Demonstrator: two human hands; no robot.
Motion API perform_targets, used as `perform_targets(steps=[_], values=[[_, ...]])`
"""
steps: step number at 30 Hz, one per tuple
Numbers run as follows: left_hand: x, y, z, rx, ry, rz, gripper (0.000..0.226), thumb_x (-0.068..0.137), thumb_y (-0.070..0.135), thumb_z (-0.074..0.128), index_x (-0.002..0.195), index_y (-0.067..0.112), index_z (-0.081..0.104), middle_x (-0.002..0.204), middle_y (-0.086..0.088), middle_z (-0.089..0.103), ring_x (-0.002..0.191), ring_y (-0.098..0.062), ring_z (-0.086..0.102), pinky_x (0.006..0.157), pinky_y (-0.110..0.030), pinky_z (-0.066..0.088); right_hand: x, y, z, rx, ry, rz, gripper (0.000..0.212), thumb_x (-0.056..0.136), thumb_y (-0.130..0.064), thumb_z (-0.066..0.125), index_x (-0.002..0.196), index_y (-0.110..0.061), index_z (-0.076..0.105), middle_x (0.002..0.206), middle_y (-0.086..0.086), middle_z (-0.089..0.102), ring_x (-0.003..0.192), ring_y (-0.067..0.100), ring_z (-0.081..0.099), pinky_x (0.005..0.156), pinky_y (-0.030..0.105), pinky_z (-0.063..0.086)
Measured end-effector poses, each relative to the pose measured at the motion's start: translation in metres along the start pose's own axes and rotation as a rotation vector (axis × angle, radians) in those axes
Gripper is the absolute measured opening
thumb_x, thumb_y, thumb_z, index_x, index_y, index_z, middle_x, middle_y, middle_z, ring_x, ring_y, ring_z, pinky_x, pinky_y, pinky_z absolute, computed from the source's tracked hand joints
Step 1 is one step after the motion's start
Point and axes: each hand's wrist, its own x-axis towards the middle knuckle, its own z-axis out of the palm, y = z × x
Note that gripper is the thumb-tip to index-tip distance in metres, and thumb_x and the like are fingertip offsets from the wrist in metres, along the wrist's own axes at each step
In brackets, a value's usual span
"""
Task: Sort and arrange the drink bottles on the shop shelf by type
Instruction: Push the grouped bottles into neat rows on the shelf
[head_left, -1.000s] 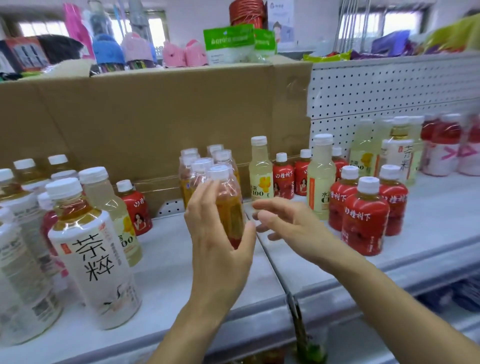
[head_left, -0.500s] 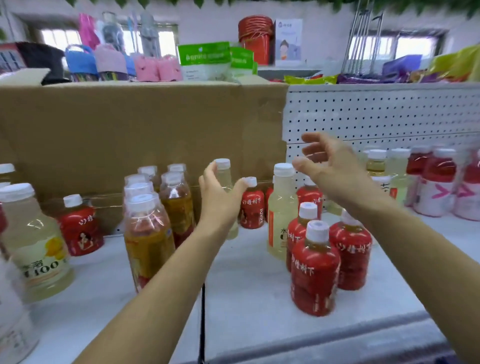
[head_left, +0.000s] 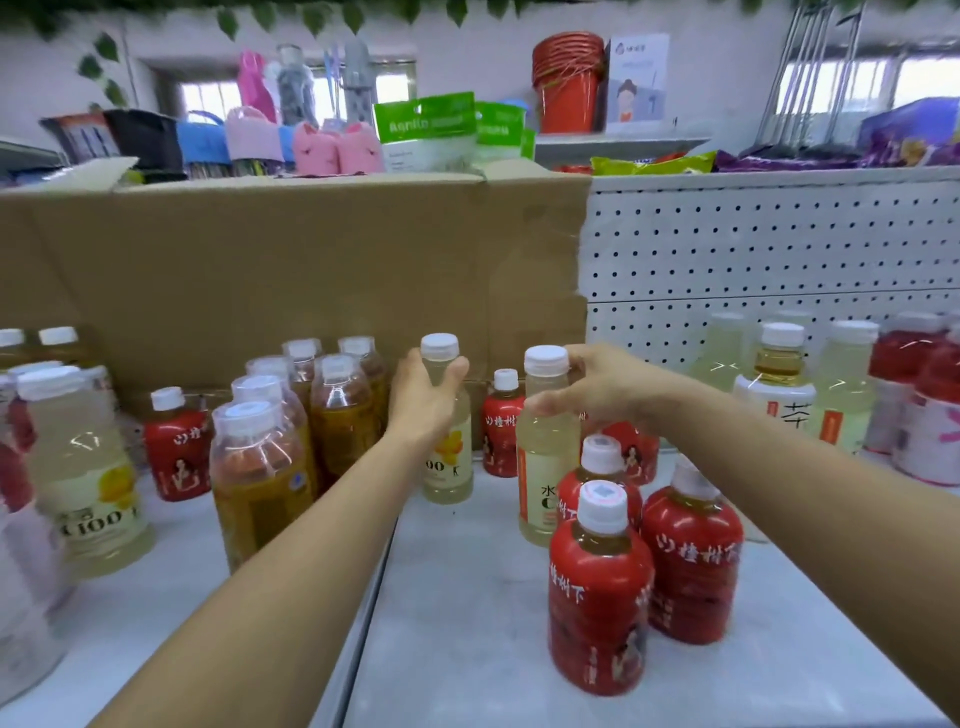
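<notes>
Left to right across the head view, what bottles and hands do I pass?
Big lemon-label bottle, small red bottle, amber bottles, left hand gripping slim pale bottle, right hand gripping taller pale bottle, white-label tea bottle.

Flower-label bottle (head_left: 451, 467) was partly covered by left hand (head_left: 423, 400), orange-label bottle (head_left: 540, 467) by right hand (head_left: 608, 387). Lower-left btls (head_left: 21, 613) were cut off & blurred; right-edge red btls (head_left: 930, 410) smeared.
</notes>
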Motion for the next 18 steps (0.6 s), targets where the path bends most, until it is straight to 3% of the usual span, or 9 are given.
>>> perform_targets(steps=[5, 8, 11, 15, 18], values=[[-0.038, -0.008, -0.025, -0.038, 0.011, 0.095, 0.03, 0.097, 0.047, 0.053, 0.116, 0.024, 0.05, 0.116, 0.002, 0.059, 0.11, -0.018, 0.057, 0.091, -0.035, 0.046, -0.003, -0.015, 0.013, 0.032, -0.108, -0.018, 0.03, 0.083, -0.023, 0.079, 0.109, -0.02, 0.066, 0.104, -0.001, 0.071, 0.094, 0.015, 0.068, 0.071, 0.029, 0.055], [-0.068, -0.01, -0.044, 0.005, 0.028, 0.187, 0.039, 0.093, 0.061, 0.048, 0.114, 0.029, 0.049, 0.114, 0.004, 0.059, 0.11, -0.018, 0.056, 0.096, -0.043, 0.048, -0.008, -0.028, 0.027, 0.077, -0.165, -0.013, 0.03, 0.083, -0.021, 0.079, 0.11, -0.017, 0.066, 0.11, 0.003, 0.072, 0.102, 0.019, 0.069, 0.079, 0.033, 0.058], [-0.101, -0.004, -0.065, -0.033, 0.021, 0.202, 0.033, 0.096, 0.057, 0.048, 0.115, 0.03, 0.05, 0.11, 0.007, 0.06, 0.103, -0.009, 0.058, 0.088, -0.034, 0.049, -0.019, -0.04, 0.039, 0.051, -0.197, -0.049, 0.029, 0.082, -0.025, 0.08, 0.107, -0.017, 0.067, 0.108, 0.005, 0.073, 0.098, 0.02, 0.07, 0.08, 0.034, 0.058], [-0.139, 0.005, -0.086, -0.14, -0.02, 0.206, 0.033, 0.097, 0.055, 0.048, 0.121, 0.032, 0.052, 0.103, 0.011, 0.065, 0.091, 0.002, 0.062, 0.084, -0.031, 0.052, -0.049, -0.048, 0.054, 0.049, -0.153, -0.149, 0.022, 0.081, -0.027, 0.08, 0.098, -0.02, 0.068, 0.091, -0.004, 0.073, 0.078, 0.009, 0.066, 0.07, 0.027, 0.049], [-0.158, 0.009, -0.096, -0.188, -0.016, 0.208, 0.032, 0.098, 0.052, 0.048, 0.117, 0.026, 0.054, 0.094, 0.012, 0.068, 0.084, 0.003, 0.064, 0.08, -0.03, 0.053, -0.076, -0.05, 0.07, 0.101, -0.072, -0.172, 0.032, 0.083, -0.031, 0.078, 0.11, -0.024, 0.064, 0.101, -0.008, 0.071, 0.091, 0.007, 0.065, 0.075, 0.026, 0.048]])
